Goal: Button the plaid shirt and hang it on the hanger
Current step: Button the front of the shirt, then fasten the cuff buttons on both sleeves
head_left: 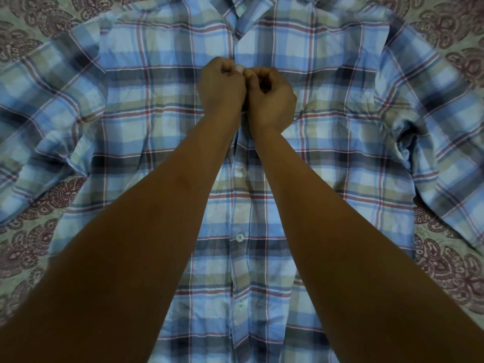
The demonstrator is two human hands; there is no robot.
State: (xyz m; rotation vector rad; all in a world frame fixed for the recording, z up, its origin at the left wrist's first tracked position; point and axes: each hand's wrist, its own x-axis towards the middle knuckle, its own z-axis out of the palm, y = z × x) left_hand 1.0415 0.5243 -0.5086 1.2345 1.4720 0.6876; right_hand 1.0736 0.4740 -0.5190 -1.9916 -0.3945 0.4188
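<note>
Here the shirt (314, 158) lies flat on the bedspread (34, 231), front up. Below the collar (251, 19), the left hand (221, 87) and right hand (269, 96) pinch the placket at a button (239, 68). 3 lower buttons look fastened; no hanger shows.

Your plaid shirt (327, 142) lies flat, front up, sleeves spread to both sides. Below your hands its placket is buttoned; above them the collar lies open.
</note>
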